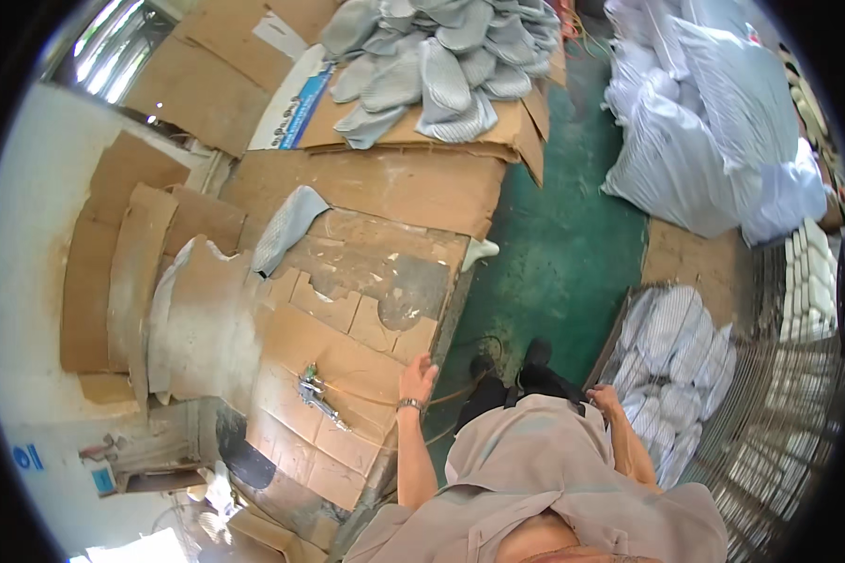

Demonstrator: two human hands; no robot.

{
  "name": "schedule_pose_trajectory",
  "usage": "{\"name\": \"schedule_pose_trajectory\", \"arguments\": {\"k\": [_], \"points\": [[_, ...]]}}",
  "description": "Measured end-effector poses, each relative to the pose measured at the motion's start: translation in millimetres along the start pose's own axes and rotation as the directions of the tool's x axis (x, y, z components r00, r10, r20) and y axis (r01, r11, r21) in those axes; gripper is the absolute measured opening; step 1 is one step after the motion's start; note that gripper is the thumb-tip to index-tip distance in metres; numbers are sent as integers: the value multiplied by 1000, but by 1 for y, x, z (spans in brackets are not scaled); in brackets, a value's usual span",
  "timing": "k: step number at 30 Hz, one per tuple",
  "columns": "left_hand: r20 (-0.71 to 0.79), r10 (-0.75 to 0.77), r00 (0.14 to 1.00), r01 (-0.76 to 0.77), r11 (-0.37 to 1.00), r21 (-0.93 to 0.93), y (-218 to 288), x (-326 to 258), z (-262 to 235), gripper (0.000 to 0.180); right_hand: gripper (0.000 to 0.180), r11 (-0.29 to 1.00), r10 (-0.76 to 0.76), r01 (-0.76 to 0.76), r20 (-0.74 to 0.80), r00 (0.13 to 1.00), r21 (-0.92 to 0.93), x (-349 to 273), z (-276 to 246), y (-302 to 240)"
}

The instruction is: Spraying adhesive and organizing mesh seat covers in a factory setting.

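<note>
My left hand, with a watch on its wrist, hovers by the right edge of a cardboard-covered table. Its fingers are stretched out and hold nothing. Left of it on the cardboard lies a metal spray gun with a thin hose running from it. Down at my right side is my right hand, next to a crate edge. Its fingers look curled, and whether anything is in them is hidden. Farther up the table rests a single grey striped padded piece. A white foot-shaped form juts out at the table's edge.
A heap of grey padded pieces covers the table's far end. To my right a crate holds striped white bundles. Large white sacks stand beyond it. Green floor runs between. Cardboard sheets lean at the left wall.
</note>
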State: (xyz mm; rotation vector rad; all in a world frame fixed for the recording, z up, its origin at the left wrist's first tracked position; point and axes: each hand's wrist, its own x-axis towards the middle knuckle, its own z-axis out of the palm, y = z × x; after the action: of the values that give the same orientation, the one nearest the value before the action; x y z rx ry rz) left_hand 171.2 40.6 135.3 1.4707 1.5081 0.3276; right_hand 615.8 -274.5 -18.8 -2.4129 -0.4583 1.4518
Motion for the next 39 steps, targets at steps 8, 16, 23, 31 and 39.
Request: {"name": "schedule_pose_trajectory", "arguments": {"k": [8, 16, 23, 31, 39], "points": [[-82, -122, 989, 116, 990, -76, 20, -22, 45, 44, 24, 979, -119, 118, -2, 993, 164, 67, -59, -123], [-172, -75, 982, 57, 993, -106, 32, 36, 25, 40, 20, 973, -123, 98, 112, 986, 208, 98, -44, -165], [-179, -65, 982, 50, 995, -88, 51, 134, -1, 41, 22, 593, -711, 779, 323, 625, -203, 96, -59, -155], [-339, -102, 935, 62, 990, -125, 34, 168, -82, 39, 22, 785, -471, 533, 255, 845, -317, 92, -67, -282], [-424, -328, 844, 18, 808, -589, -12, 204, -99, 33, 26, 820, -202, 402, 452, 869, -408, 169, -29, -440]]}}
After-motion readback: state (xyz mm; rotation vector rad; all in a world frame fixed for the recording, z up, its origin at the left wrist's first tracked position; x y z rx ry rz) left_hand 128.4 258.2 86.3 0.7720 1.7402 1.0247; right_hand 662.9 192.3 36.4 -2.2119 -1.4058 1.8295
